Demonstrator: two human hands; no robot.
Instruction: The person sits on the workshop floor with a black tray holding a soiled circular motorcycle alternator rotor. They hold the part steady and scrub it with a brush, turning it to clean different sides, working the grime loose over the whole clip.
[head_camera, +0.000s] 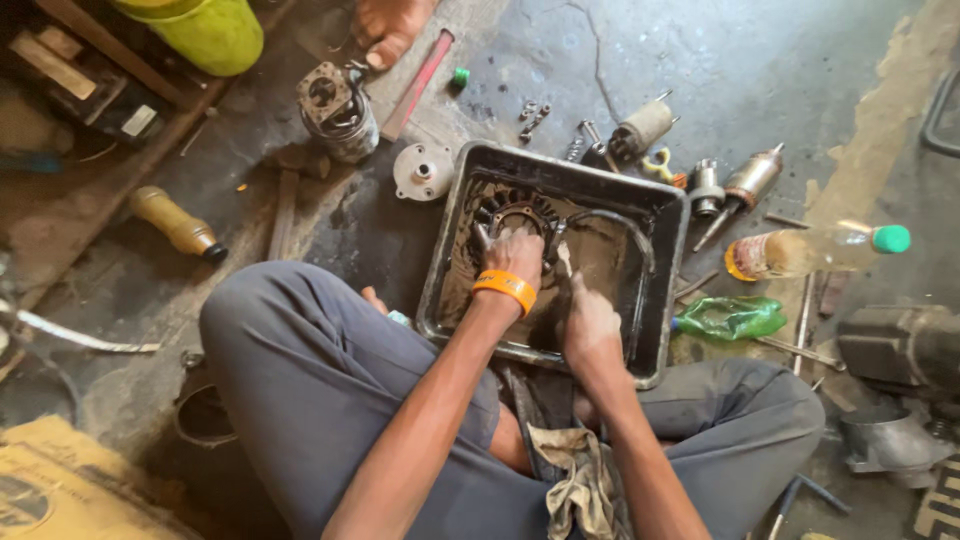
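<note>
Seated on the oil-stained concrete floor, the person works over a black rectangular plastic tray of murky brown liquid. The left hand, an orange band at its wrist, has its fingers clenched on a round, dark, finned metal motor part lying in the tray's far left corner. The right hand, just beside it, grasps a small pale-tipped brush pointing toward that part. A clear plastic bottle with a green cap lies right of the tray.
</note>
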